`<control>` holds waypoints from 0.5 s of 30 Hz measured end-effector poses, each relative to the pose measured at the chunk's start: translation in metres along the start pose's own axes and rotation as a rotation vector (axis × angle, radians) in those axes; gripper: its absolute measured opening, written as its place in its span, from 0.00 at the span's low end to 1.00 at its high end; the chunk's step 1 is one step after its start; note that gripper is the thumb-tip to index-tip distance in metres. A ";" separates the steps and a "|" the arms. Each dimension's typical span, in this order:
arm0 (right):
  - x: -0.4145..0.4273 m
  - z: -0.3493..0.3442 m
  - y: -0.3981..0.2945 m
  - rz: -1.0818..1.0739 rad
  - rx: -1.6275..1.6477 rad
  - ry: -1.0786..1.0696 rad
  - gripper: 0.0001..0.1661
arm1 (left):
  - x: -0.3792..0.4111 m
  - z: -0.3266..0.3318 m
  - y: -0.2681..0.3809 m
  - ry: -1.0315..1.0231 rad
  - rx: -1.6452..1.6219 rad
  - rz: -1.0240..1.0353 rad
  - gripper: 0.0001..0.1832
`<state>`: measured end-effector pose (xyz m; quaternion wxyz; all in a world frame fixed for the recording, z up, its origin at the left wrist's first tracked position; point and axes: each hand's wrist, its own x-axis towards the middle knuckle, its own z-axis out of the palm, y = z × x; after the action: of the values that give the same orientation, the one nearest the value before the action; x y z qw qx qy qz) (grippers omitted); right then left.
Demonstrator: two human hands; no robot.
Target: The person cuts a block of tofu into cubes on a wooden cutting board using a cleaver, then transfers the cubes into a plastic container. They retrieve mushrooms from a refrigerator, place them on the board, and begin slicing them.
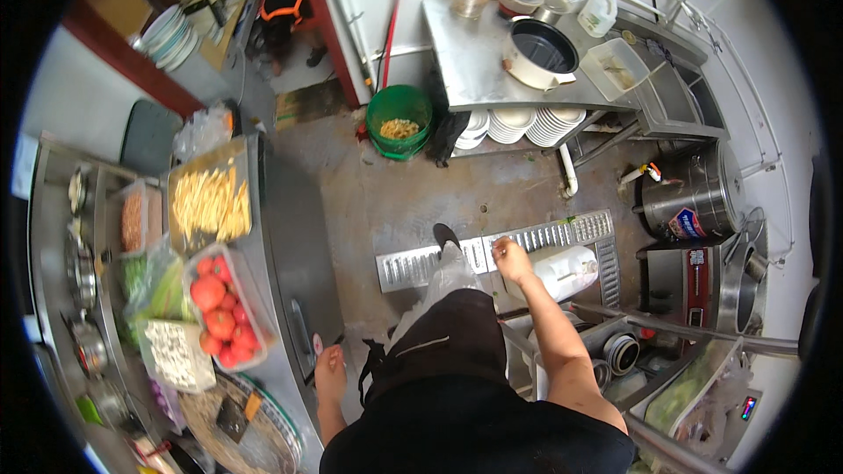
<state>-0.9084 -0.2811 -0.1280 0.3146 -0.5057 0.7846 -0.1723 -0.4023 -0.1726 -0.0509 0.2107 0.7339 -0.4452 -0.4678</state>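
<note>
My left hand (330, 372) hangs beside the front of a stainless steel counter cabinet (296, 257), fingers loosely curled, with nothing visible in it. Held out ahead, my right hand (511, 261) is also loosely curled and shows no object. Below it, a white plastic jug (563, 273) rests near a metal floor grate (408, 268). Nearest my left hand on the counter are a clear tub of tomatoes (220, 316), a container of white cubes (174, 352), and a round chopping block (273, 434) with a cleaver (233, 419) on it. A tray (181, 240) holds pale yellow strips (207, 201).
A green bucket (399, 120) with scraps stands by a doorway, where another person (283, 6) is partly visible. A steel table (454, 72) carries a pot (541, 56); stacked white plates (510, 125) sit underneath. Right are a steel drum (688, 191) and a metal rack (649, 322).
</note>
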 end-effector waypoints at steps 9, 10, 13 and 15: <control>0.284 -0.021 0.157 0.579 0.504 0.185 0.12 | 0.097 0.085 0.019 0.004 0.096 -0.016 0.10; 0.309 -0.011 0.173 0.545 0.349 0.211 0.13 | 0.105 0.095 0.037 -0.120 0.363 0.107 0.08; 0.379 0.018 0.225 0.516 0.178 0.240 0.17 | 0.129 0.149 0.108 -0.298 0.182 -0.296 0.13; 0.420 0.033 0.248 0.532 0.227 0.188 0.18 | 0.144 0.172 0.130 -0.320 0.090 -0.235 0.11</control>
<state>-1.1786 -0.5519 -0.4326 0.3292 -0.2262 0.8908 -0.2165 -0.5882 -0.3436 -0.1098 0.0482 0.7058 -0.4051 -0.5792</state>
